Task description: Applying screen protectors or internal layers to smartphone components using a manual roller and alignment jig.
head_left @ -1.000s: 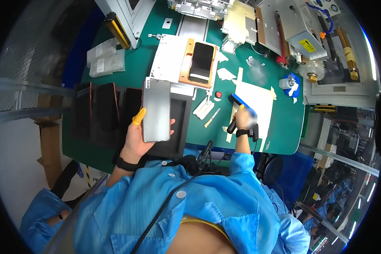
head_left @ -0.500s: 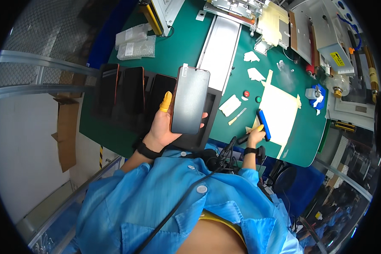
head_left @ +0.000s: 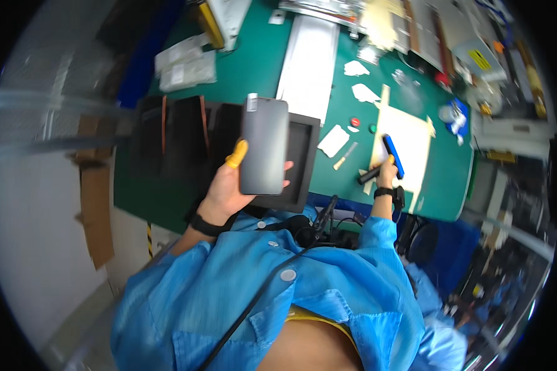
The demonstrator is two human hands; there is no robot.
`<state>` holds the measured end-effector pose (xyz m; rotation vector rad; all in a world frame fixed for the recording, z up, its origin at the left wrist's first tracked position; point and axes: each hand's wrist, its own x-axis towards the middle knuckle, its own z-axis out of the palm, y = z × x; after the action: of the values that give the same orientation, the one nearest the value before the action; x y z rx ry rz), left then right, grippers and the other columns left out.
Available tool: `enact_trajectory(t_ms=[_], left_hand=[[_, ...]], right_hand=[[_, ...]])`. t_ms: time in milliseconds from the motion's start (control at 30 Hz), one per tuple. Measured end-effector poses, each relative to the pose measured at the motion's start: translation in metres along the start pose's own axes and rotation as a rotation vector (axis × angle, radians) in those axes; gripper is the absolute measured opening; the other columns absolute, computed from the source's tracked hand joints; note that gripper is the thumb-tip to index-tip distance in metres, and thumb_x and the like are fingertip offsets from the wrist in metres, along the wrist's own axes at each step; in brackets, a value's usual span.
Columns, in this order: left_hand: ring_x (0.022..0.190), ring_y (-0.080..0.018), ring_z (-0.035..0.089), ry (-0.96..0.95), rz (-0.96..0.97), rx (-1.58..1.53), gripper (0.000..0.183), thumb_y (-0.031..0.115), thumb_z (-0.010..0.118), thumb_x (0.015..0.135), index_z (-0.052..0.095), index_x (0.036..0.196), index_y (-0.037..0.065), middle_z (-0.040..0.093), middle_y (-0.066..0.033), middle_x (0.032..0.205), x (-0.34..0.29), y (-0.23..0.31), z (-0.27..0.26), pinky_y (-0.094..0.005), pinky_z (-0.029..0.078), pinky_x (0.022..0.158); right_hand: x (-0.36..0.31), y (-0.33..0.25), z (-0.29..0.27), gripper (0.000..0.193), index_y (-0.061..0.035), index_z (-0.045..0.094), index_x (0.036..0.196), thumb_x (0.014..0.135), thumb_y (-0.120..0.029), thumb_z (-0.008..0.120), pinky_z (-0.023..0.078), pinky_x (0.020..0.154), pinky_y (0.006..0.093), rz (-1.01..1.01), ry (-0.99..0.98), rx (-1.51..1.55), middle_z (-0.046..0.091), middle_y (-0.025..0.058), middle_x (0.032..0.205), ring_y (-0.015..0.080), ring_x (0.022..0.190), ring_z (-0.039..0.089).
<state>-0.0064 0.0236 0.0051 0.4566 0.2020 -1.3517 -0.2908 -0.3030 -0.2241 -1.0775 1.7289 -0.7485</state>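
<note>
- Left hand (head_left: 226, 185): its grip clasps a flat, grey, rectangular phone (head_left: 264, 148) above a black tray (head_left: 308, 164), the phone's long axis pointing away from the wearer
- Right hand (head_left: 387, 174): its grip grasps a blue cylindrical roller (head_left: 393, 156) with a black handle, over a white taped-down sheet (head_left: 408, 133) on the green counter (head_left: 247, 74)
- From the right grip, the phone is well apart to the left; the roller's axis slants, far end leftward
</note>
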Motion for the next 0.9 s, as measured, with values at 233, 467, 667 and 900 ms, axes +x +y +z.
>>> enact_trajectory(t_ms=[233,467,667,900], left_hand=[[0.121,-0.0364,0.031,-0.052,0.037,-0.033,0.052,0.044,0.032,0.088,0.039,0.124,0.007,0.045,-0.0155,0.121,-0.042,0.049,-0.032,-0.0655,0.03,0.086],[0.103,-0.028,0.051,0.21,0.458,0.345,0.042,0.032,0.039,0.09,0.04,0.121,0.004,0.05,-0.0129,0.113,-0.079,0.154,-0.1,-0.0412,0.044,0.085],[0.09,-0.011,0.051,0.769,0.72,1.174,0.03,0.013,0.043,0.089,0.046,0.116,0.001,0.055,-0.0058,0.103,-0.089,0.206,-0.159,-0.0235,0.041,0.077],[0.116,-0.0299,0.027,1.067,0.623,2.047,0.053,0.042,0.035,0.088,0.025,0.133,0.015,0.021,-0.0132,0.135,-0.056,0.153,-0.187,-0.0537,0.021,0.086]], right_hand=[[-0.153,-0.072,0.046,0.043,0.0079,0.054,0.099,0.078,-0.029,0.055,0.044,0.077,0.0417,-0.691,0.044,-0.638,0.057,0.0272,0.088,0.0386,0.089,0.055],[-0.275,-0.083,0.079,0.036,0.0041,0.043,0.106,0.08,-0.017,0.056,0.041,0.047,0.0447,-0.889,-0.294,-0.612,0.054,0.0254,0.065,0.0428,0.059,0.052],[-0.228,-0.067,0.003,0.043,0.0056,0.05,0.105,0.081,-0.03,0.056,0.045,0.072,0.0397,-0.638,-0.02,-0.801,0.057,0.0243,0.095,0.038,0.087,0.056],[-0.22,-0.084,-0.006,0.047,0.0053,0.047,0.11,0.083,-0.033,0.053,0.041,0.081,0.0387,-0.56,-0.047,-0.857,0.052,0.027,0.105,0.0385,0.101,0.05]])
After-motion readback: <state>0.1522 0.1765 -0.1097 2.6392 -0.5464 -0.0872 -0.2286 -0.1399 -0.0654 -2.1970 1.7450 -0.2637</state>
